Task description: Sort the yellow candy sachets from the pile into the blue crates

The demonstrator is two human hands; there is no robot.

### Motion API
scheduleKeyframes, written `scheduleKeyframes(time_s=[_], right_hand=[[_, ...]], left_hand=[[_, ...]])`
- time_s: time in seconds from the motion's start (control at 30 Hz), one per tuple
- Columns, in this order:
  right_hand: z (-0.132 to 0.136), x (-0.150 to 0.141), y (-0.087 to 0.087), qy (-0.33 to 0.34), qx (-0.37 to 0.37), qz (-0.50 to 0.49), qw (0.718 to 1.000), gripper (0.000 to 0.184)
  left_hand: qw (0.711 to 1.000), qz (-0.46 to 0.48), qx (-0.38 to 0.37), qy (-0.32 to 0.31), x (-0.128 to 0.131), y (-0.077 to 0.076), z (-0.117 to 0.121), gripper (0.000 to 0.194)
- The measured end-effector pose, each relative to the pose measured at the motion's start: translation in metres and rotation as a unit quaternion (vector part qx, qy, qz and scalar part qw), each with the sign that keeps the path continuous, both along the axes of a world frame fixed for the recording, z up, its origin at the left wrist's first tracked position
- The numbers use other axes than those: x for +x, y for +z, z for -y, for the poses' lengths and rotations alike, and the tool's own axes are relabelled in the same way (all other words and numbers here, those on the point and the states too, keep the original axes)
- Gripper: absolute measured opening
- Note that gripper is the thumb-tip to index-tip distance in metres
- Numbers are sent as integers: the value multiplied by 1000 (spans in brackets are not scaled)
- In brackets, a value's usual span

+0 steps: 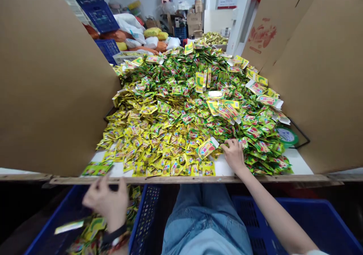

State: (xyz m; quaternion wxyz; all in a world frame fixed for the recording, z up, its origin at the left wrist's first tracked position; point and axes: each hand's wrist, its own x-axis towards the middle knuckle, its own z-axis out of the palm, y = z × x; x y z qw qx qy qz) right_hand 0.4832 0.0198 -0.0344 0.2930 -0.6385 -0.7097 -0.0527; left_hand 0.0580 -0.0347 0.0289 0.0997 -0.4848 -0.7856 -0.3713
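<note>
My left hand, blurred by motion, is above a blue crate left of my legs. Its thumb and fingers stand apart, and I see nothing between them. Below it a slim small carton shows edge-on over the crate, which holds several green and yellow cartons and packets. My right hand is at the front of the heap, its fingers curled in where yellow packets meet green packets; what its fingertips grip is hidden. Just left of it lies a yellow-green carton with a white open flap.
More small cartons lie on the heap. Cardboard walls flank the white tabletop. A green tape roll sits at the right. Another blue crate is below right. Sacks and boxes stand behind.
</note>
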Motion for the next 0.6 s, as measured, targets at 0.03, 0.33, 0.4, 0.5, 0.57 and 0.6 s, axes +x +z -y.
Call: scheduleKeyframes(time_s=[0.03, 0.33, 0.4, 0.5, 0.57, 0.6], right_hand=[[-2, 0, 2, 0, 17, -36, 999, 24], [20, -9, 20, -17, -26, -685, 728, 37], [30, -16, 19, -1, -77, -754, 652, 43], [43, -34, 14, 35, -160, -776, 609, 48], [44, -49, 9, 71, -218, -749, 621, 53], [41, -57, 6, 95, -246, -726, 635, 53]], left_hand=[[998, 1, 11, -63, 21, -5, -12, 41], [939, -43, -238, -246, 211, -20, -128, 28], [935, -40, -258, -238, 219, -20, -139, 26], [933, -40, -255, -251, 212, -24, -141, 23], [934, -44, -248, -253, 200, -26, -136, 24], [938, -35, -232, -255, 194, -26, -134, 24]])
